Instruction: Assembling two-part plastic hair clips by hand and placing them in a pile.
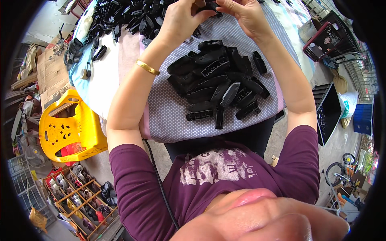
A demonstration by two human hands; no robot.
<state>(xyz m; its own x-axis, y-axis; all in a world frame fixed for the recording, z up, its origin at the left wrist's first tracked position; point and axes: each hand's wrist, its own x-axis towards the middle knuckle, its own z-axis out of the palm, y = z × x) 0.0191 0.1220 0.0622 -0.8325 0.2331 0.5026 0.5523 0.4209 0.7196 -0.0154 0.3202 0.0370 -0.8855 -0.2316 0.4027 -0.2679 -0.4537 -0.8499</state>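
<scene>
My left hand [183, 19] and my right hand [246, 18] are raised over the far part of the table, close together at the upper edge of the picture. Both have their fingers bent in around a small black plastic part [214, 7], which is partly cut off by that edge. Below my hands, between my forearms, lies a pile of black, elongated plastic parts [217, 80]; one of them shows a grey face [230, 94]. A much larger heap of similar black parts [134, 16] covers the far left of the table.
A dotted grey cloth [169, 130] covers the table in front of me. At the left stands a yellow plastic chair [86, 126], with a shoe rack [80, 197] behind it. To the right are a phone in a dark red case [323, 42] and a black crate [329, 114].
</scene>
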